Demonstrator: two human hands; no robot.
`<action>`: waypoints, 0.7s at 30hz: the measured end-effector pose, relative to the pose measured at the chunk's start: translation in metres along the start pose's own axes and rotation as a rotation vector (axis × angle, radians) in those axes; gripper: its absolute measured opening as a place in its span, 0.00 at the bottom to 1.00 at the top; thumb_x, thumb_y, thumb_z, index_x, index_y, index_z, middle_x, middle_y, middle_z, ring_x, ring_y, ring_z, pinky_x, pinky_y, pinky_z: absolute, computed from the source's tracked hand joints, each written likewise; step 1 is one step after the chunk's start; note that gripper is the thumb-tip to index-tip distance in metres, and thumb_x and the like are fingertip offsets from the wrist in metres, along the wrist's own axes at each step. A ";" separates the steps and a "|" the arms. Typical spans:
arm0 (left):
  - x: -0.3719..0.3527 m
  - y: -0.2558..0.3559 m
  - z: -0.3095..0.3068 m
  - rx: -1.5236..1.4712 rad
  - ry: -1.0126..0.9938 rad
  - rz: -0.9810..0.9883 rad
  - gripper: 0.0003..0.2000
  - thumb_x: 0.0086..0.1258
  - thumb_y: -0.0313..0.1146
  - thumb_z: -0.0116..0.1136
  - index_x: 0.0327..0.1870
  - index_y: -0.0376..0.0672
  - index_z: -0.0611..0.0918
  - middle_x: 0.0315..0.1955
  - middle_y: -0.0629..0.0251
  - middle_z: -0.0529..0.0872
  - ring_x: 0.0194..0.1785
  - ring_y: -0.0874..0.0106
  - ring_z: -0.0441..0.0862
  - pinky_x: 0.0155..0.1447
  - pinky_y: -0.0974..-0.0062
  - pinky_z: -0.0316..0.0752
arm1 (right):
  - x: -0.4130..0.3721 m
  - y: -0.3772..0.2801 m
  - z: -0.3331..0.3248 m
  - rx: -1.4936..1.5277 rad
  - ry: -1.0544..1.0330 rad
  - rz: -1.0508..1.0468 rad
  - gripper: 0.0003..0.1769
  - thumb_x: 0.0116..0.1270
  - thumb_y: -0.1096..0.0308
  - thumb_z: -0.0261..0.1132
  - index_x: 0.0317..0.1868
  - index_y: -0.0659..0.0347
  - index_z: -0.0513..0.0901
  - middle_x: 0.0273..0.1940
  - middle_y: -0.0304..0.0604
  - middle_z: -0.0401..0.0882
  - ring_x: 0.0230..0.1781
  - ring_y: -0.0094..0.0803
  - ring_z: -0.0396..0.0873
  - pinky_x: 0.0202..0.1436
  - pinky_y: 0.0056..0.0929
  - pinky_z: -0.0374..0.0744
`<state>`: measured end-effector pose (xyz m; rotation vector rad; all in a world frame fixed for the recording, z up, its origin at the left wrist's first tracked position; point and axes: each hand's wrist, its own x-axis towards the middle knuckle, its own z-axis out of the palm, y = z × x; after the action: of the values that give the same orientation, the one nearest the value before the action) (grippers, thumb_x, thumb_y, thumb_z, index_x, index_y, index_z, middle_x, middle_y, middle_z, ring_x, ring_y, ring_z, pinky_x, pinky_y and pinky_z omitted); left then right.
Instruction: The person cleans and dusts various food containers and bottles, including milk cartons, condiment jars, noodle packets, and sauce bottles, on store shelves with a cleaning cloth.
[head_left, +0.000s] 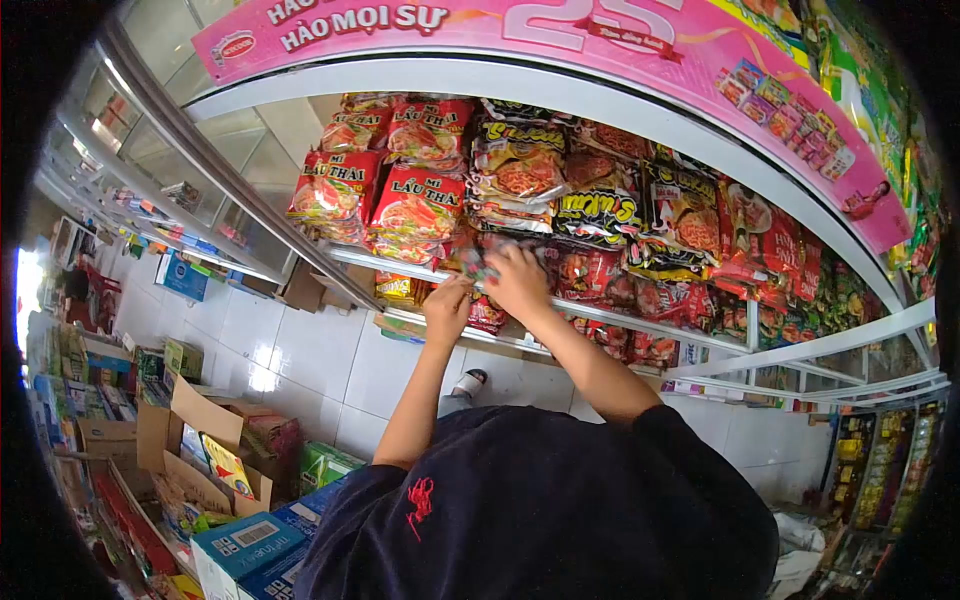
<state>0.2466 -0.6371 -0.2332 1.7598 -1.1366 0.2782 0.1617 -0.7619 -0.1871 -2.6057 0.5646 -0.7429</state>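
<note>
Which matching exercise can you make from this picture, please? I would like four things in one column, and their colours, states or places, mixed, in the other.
Things:
1. Banner
2. Brown carton
3. Shirt
4. Right hand

Colours, states, places:
A. Flaps open
B. Beside the left hand
C. Pink
D. Dark

Right pairs: 1-C, 2-A, 3-D, 4-B
</note>
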 end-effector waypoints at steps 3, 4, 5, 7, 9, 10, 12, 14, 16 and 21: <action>0.000 0.001 -0.001 -0.018 0.004 0.020 0.07 0.49 0.17 0.52 0.30 0.35 0.80 0.34 0.56 0.83 0.44 0.61 0.80 0.54 0.64 0.72 | -0.020 0.006 -0.018 0.001 -0.040 0.007 0.14 0.45 0.65 0.65 0.36 0.53 0.80 0.37 0.38 0.72 0.39 0.39 0.72 0.40 0.37 0.74; -0.001 -0.001 0.001 -0.017 0.010 0.029 0.07 0.49 0.17 0.52 0.30 0.35 0.80 0.35 0.56 0.83 0.44 0.62 0.80 0.54 0.65 0.72 | -0.022 0.008 -0.022 0.008 -0.062 0.023 0.14 0.45 0.66 0.65 0.35 0.53 0.79 0.36 0.37 0.72 0.39 0.39 0.72 0.39 0.37 0.75; -0.001 -0.001 0.002 -0.016 0.013 0.025 0.07 0.49 0.17 0.52 0.30 0.35 0.80 0.35 0.56 0.83 0.44 0.62 0.80 0.54 0.65 0.72 | -0.019 0.008 -0.018 0.008 -0.066 0.019 0.14 0.45 0.66 0.65 0.35 0.53 0.79 0.36 0.37 0.72 0.39 0.39 0.72 0.39 0.37 0.75; -0.001 -0.002 0.000 -0.019 -0.003 0.017 0.07 0.49 0.17 0.52 0.29 0.35 0.79 0.35 0.56 0.83 0.45 0.62 0.80 0.54 0.65 0.72 | -0.002 0.005 -0.002 -0.007 0.014 -0.005 0.13 0.44 0.66 0.65 0.35 0.53 0.79 0.36 0.38 0.72 0.38 0.39 0.72 0.39 0.37 0.75; -0.001 -0.002 -0.002 -0.007 -0.031 0.023 0.07 0.50 0.17 0.52 0.29 0.34 0.79 0.36 0.56 0.83 0.45 0.62 0.80 0.55 0.65 0.72 | 0.017 -0.005 0.014 -0.006 0.081 -0.025 0.13 0.44 0.65 0.65 0.35 0.53 0.79 0.36 0.38 0.72 0.38 0.39 0.72 0.39 0.37 0.75; 0.001 -0.002 -0.004 -0.003 -0.058 0.033 0.06 0.50 0.18 0.52 0.29 0.34 0.79 0.36 0.55 0.83 0.46 0.62 0.80 0.55 0.65 0.72 | 0.026 -0.009 0.020 -0.016 0.078 -0.002 0.13 0.44 0.66 0.65 0.35 0.53 0.79 0.35 0.39 0.72 0.38 0.40 0.72 0.39 0.37 0.75; 0.004 0.000 -0.009 0.016 -0.087 0.052 0.07 0.50 0.18 0.51 0.29 0.34 0.79 0.37 0.55 0.83 0.46 0.62 0.79 0.55 0.65 0.72 | 0.029 -0.011 0.023 -0.008 0.067 0.024 0.13 0.44 0.66 0.65 0.35 0.53 0.79 0.36 0.39 0.72 0.38 0.41 0.72 0.39 0.37 0.75; 0.005 0.000 -0.009 0.022 -0.123 0.074 0.07 0.50 0.18 0.51 0.29 0.34 0.79 0.37 0.55 0.82 0.46 0.61 0.79 0.55 0.65 0.71 | 0.015 -0.003 0.010 0.009 0.047 0.000 0.14 0.44 0.67 0.65 0.36 0.53 0.79 0.36 0.39 0.71 0.39 0.41 0.72 0.40 0.37 0.75; 0.003 -0.005 -0.006 0.017 -0.108 0.078 0.09 0.50 0.18 0.50 0.32 0.35 0.79 0.38 0.55 0.82 0.47 0.59 0.79 0.54 0.65 0.72 | -0.010 0.012 -0.010 0.025 0.021 -0.019 0.16 0.44 0.68 0.64 0.38 0.52 0.78 0.38 0.39 0.71 0.39 0.41 0.72 0.41 0.37 0.74; 0.002 0.003 -0.006 0.030 -0.058 0.045 0.09 0.49 0.17 0.50 0.31 0.36 0.80 0.39 0.56 0.82 0.46 0.60 0.79 0.55 0.65 0.71 | -0.053 0.053 -0.055 -0.058 0.128 0.065 0.15 0.42 0.67 0.65 0.35 0.52 0.80 0.35 0.38 0.72 0.37 0.40 0.73 0.37 0.36 0.75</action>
<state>0.2472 -0.6337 -0.2269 1.7806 -1.2205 0.2742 0.0744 -0.7956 -0.1893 -2.5922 0.7147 -0.8894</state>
